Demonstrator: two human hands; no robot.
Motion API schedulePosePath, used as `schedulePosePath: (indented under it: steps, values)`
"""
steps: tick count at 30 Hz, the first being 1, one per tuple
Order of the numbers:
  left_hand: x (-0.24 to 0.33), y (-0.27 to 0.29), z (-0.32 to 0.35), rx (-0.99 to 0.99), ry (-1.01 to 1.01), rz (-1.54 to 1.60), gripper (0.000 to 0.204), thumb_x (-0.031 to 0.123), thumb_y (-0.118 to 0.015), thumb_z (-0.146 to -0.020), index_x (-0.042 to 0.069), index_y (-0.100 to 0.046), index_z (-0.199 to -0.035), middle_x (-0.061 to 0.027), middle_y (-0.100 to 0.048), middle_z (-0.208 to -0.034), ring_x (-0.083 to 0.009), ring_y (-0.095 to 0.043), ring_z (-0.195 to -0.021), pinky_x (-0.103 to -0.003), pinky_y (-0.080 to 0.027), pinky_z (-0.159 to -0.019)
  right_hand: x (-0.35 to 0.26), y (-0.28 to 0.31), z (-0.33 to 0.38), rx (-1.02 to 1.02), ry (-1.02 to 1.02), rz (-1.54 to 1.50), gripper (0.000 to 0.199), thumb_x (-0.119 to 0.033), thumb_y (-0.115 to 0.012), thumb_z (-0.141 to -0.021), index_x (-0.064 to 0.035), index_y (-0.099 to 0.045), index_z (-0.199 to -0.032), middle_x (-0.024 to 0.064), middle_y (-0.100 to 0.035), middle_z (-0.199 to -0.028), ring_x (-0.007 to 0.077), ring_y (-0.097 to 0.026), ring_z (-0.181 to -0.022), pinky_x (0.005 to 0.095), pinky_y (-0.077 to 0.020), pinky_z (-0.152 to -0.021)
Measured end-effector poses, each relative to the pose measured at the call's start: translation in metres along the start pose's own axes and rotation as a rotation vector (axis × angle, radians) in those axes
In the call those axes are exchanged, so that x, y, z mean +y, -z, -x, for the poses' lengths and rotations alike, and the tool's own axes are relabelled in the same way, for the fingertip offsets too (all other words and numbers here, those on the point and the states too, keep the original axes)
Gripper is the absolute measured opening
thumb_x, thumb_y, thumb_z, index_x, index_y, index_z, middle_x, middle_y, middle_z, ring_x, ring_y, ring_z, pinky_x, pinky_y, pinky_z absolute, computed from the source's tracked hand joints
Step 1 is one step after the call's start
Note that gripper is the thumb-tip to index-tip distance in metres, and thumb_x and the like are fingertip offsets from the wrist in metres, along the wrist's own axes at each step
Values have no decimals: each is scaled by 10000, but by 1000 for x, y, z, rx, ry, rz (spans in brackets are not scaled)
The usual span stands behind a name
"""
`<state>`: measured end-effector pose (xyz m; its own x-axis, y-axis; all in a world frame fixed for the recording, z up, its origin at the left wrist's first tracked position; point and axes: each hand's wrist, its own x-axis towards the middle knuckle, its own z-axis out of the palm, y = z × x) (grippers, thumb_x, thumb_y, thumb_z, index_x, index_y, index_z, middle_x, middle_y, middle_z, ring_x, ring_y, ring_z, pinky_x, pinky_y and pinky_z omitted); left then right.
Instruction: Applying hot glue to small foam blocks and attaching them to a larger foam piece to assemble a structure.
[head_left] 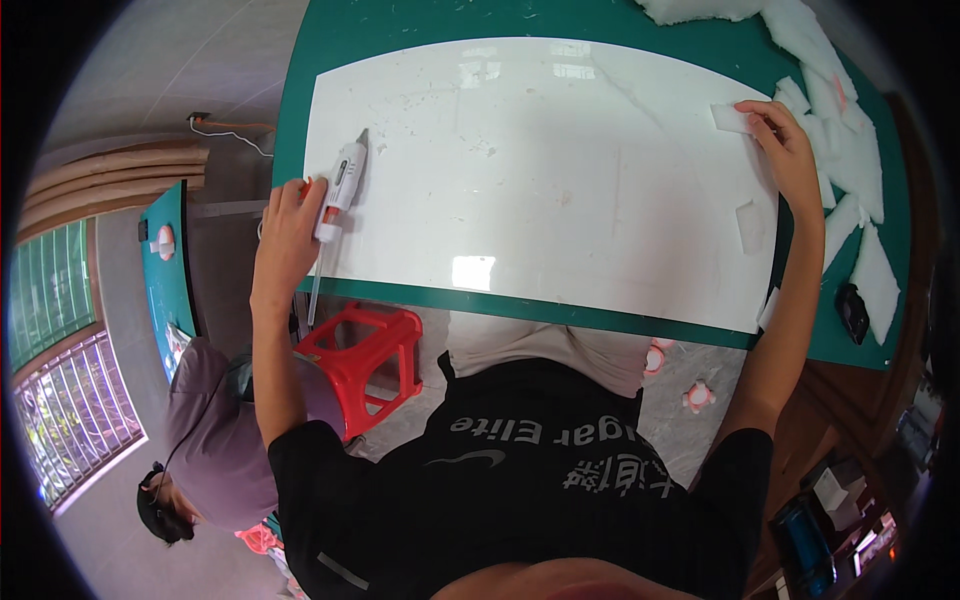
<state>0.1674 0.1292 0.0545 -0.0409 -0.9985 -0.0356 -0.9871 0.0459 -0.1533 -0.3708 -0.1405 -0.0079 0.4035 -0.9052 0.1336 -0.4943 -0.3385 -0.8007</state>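
Left hand grips the handle of a white glue gun, lying on the white board's left edge. Right hand pinches a small white foam piece at the board's right edge. Foam scraps lie just beyond on the green table.

One head-worn fisheye view looks steeply down, close over the white board and green table.
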Motion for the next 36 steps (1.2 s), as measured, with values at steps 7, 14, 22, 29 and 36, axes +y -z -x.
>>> schedulePosePath:
  steps: [7, 14, 22, 29, 36]
  values:
    - [15, 9, 13, -8, -74, -81, 567, -47, -622, -721, 92, -549, -1266, -153, -558, -1197, -322, -554, -1079, -447, -434, -889, 1, 0, -1, -6, -16, -4, 175, -113, -564, -977, -38, -695, -1065, 3, -607, -995, 107, -517, -874, 214, -409, -828]
    - [17, 9, 10, -43, -65, -71, 582, -29, -625, -730, 89, -540, -1293, -147, -554, -1143, -309, -563, -1069, -444, -435, -873, 3, -1, -1, -2, -3, -14, 176, -103, -562, -976, -39, -696, -1071, 3, -611, -996, 109, -521, -884, 216, -410, -840]
    - [5, 17, 5, -32, -148, -78, 464, -26, -651, -709, 63, -590, -1161, -95, -585, -954, -278, -652, -873, -402, -541, -757, 5, 1, -1, -11, -10, 23, 176, -97, -563, -973, -41, -697, -1073, 4, -610, -994, 110, -522, -883, 216, -410, -840]
    - [10, 23, -3, -66, -150, -82, 468, -31, -656, -680, 79, -612, -1133, -99, -587, -945, -284, -660, -829, -410, -546, -705, 5, 0, -1, -4, 5, 8, 178, -96, -559, -975, -41, -699, -1070, 8, -605, -990, 109, -514, -864, 218, -411, -822]
    - [8, 31, -10, -74, -207, -93, 437, -16, -658, -687, 78, -616, -1111, -111, -582, -931, -289, -662, -770, -402, -549, -664, 4, -1, -2, -10, 10, -21, 177, -95, -557, -975, -35, -695, -1069, 6, -608, -993, 109, -513, -865, 218, -411, -821]
